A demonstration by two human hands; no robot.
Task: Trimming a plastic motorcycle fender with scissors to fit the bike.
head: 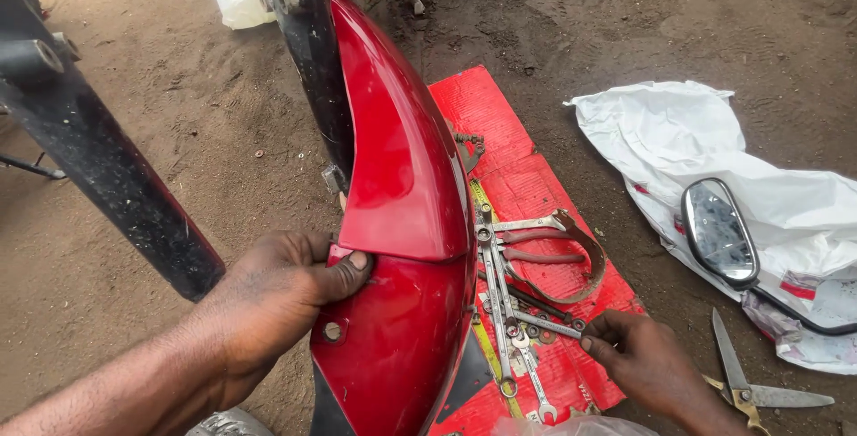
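Fender: one red fender (402,222), upright beside the black fork leg (312,52).
Left hand (286,293): thumb pressed on its edge, gripping.
Right hand (638,356): fingertips pinching one wrench (546,323).
Wrenches: perhaps five, overlapping on red cardboard (536,186).
Others: one mirror (719,231), one pair of scissors (745,382).
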